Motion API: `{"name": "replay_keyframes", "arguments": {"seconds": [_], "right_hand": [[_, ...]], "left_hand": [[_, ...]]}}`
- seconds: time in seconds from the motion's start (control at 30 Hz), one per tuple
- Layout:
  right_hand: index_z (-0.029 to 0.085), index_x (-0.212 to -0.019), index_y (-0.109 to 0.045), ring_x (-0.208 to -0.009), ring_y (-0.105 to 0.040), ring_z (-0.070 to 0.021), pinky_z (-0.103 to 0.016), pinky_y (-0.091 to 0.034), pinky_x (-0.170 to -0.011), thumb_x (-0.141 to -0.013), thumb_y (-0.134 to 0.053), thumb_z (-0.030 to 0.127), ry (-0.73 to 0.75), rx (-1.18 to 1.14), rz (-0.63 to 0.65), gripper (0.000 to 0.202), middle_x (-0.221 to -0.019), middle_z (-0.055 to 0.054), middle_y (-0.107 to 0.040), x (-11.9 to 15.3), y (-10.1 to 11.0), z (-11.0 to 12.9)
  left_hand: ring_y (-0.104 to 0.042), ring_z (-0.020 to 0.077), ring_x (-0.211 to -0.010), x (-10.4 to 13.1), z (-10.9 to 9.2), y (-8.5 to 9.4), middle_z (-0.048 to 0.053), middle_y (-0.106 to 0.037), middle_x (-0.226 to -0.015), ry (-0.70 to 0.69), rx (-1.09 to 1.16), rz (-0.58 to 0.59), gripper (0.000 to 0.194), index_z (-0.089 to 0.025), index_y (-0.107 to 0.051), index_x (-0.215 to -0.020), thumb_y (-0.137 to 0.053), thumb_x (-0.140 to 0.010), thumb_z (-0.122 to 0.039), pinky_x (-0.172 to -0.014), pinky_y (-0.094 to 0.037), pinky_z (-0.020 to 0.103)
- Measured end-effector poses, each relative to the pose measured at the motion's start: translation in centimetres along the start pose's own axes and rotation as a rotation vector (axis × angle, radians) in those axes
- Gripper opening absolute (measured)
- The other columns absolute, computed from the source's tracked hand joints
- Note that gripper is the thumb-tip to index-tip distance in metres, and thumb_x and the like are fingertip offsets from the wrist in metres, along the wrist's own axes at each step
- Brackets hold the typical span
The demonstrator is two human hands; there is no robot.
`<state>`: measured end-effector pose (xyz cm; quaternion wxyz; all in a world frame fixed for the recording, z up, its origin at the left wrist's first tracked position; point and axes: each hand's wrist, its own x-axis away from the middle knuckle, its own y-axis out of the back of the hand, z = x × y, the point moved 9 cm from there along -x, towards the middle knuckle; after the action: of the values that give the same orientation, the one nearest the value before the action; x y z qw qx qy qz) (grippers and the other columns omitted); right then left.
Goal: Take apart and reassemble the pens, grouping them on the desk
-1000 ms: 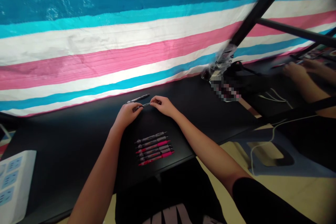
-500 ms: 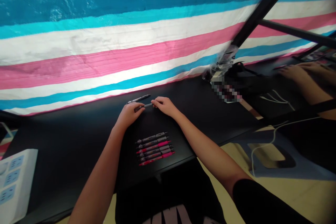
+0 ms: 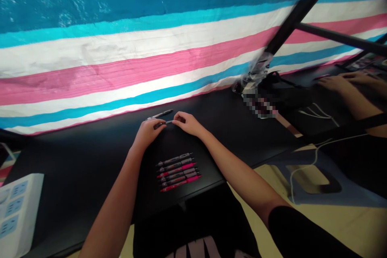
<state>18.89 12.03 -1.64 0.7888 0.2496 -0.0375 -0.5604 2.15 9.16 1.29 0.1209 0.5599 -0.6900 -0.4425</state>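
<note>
Between my two hands a grey pen lies level, just above or on the black table; I cannot tell which. My left hand is closed around its left part, which the fingers mostly hide. Thumb and fingers of my right hand pinch its right end. Just behind my left hand another pen rests on the table. Closer to my body, a stack of several pens lies side by side, some grey and black, some with red or pink barrels.
A white power strip stands at the left on the black table. Clear plastic wrapping and a black bag-like item lie to the right. Farther right are another person's hands, white cables and a blue-grey stool.
My right hand has shifted slightly left toward my left hand, so less of the grey pen shows between them. The pens on the table have stayed put.
</note>
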Motion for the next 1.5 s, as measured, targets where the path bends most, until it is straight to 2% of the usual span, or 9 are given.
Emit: {"name": "replay_keyframes", "arguments": {"seconds": [0.37, 0.47, 0.57, 0.67, 0.83, 1.03, 1.2, 1.33, 1.5], "right_hand": [[0.02, -0.058, -0.054, -0.06, -0.054, -0.0159, -0.03, -0.041, -0.067, -0.093, -0.046, 0.076, -0.113, -0.152, 0.043, 0.066, -0.058, -0.001, -0.056, -0.1, -0.4, -0.7], [0.02, -0.064, -0.059, -0.063, -0.055, -0.016, -0.031, -0.043, -0.067, -0.09, -0.051, 0.077, -0.12, -0.247, -0.045, 0.063, -0.064, -0.002, -0.06, -0.1, 0.0, -0.8], [0.019, -0.07, -0.062, -0.064, -0.055, -0.0159, -0.03, -0.045, -0.066, -0.088, -0.056, 0.074, -0.129, -0.305, -0.069, 0.058, -0.068, -0.003, -0.062, -0.1, -0.1, -0.7], [0.019, -0.075, -0.064, -0.065, -0.055, -0.0154, -0.03, -0.046, -0.067, -0.087, -0.062, 0.069, -0.118, -0.308, -0.06, 0.051, -0.072, -0.002, -0.063, 0.0, -0.4, -0.3], [0.019, -0.08, -0.064, -0.067, -0.056, -0.0161, -0.03, -0.046, -0.066, -0.088, -0.065, 0.059, -0.101, -0.223, -0.008, 0.041, -0.072, -0.001, -0.062, 0.2, -1.6, -0.2], [0.02, -0.1, -0.068, -0.09, -0.064, -0.0218, -0.034, -0.051, -0.079, -0.094, -0.057, 0.042, 0.016, -0.066, -0.148, 0.025, -0.1, -0.008, -0.069, -0.2, -0.3, 0.0], [0.021, -0.108, -0.07, -0.115, -0.063, -0.0265, -0.04, -0.053, -0.095, -0.095, -0.052, 0.026, 0.033, 0.085, -0.229, 0.023, -0.119, -0.013, -0.068, -0.4, 1.6, -1.0], [0.02, -0.129, -0.068, -0.136, -0.053, -0.0301, -0.049, -0.04, -0.118, -0.094, -0.056, 0.022, 0.018, 0.229, -0.158, 0.037, -0.142, -0.016, -0.061, -0.6, 1.0, -1.8], [0.03, -0.157, -0.046, -0.154, -0.031, -0.0417, -0.065, -0.034, -0.116, -0.099, -0.057, 0.034, -0.049, 0.469, 0.003, 0.06, -0.169, -0.01, -0.037, -0.7, -1.3, -1.9]], "left_hand": [[-0.071, 0.0259, -0.09, 0.3, -2.1, 1.9, 0.009, -0.079, -0.095, -0.043, 0.003, -0.191, 0.019, -0.022, -0.079, -0.096, -0.073, -0.09, -0.039, -0.091, -0.054, 0.042], [-0.071, 0.0212, -0.079, 0.6, -0.1, 3.8, 0.007, -0.077, -0.09, 0.145, 0.246, -0.408, 0.03, -0.02, -0.076, -0.105, -0.078, -0.085, -0.042, -0.083, -0.057, 0.037], [-0.069, 0.0163, -0.069, 0.8, 2.6, 3.5, 0.006, -0.075, -0.086, 0.323, 0.691, -0.528, 0.036, -0.017, -0.07, -0.102, -0.075, -0.084, -0.047, -0.07, -0.055, 0.03], [-0.067, 0.0148, -0.065, 0.5, 3.3, 1.2, 0.011, -0.075, -0.091, 0.425, 1.022, -0.444, 0.047, -0.017, -0.064, -0.097, -0.065, -0.088, -0.063, -0.065, -0.054, 0.029], [-0.06, 0.0176, -0.063, 0.2, 1.7, -0.8, 0.008, -0.069, -0.087, 0.411, 1.11, -0.266, 0.062, -0.024, -0.052, -0.088, -0.02, -0.096, -0.077, -0.06, -0.052, 0.035], [-0.038, 0.0138, -0.053, 0.6, 2.5, 0.4, 0.001, -0.047, -0.069, 0.405, 1.267, -0.392, 0.036, -0.024, -0.047, -0.082, -0.034, -0.096, -0.055, -0.055, -0.041, 0.031], [-0.039, 0.015, -0.055, 0.9, 3.8, 0.2, 0.002, -0.047, -0.072, 0.46, 1.304, -0.426, 0.041, -0.025, -0.05, -0.089, -0.033, -0.095, -0.061, -0.051, -0.036, 0.029], [-0.035, 0.014, -0.052, 0.9, 4.1, -0.2, 0.002, -0.047, -0.07, 0.442, 1.361, -0.413, 0.041, -0.024, -0.053, -0.091, -0.035, -0.096, -0.061, -0.05, -0.032, 0.028], [-0.031, 0.012, -0.048, 1.0, 4.2, -0.1, -0.001, -0.042, -0.066, 0.458, 1.479, -0.455, 0.035, -0.023, -0.05, -0.087, -0.036, -0.098, -0.053, -0.048, -0.031, 0.026]]}}
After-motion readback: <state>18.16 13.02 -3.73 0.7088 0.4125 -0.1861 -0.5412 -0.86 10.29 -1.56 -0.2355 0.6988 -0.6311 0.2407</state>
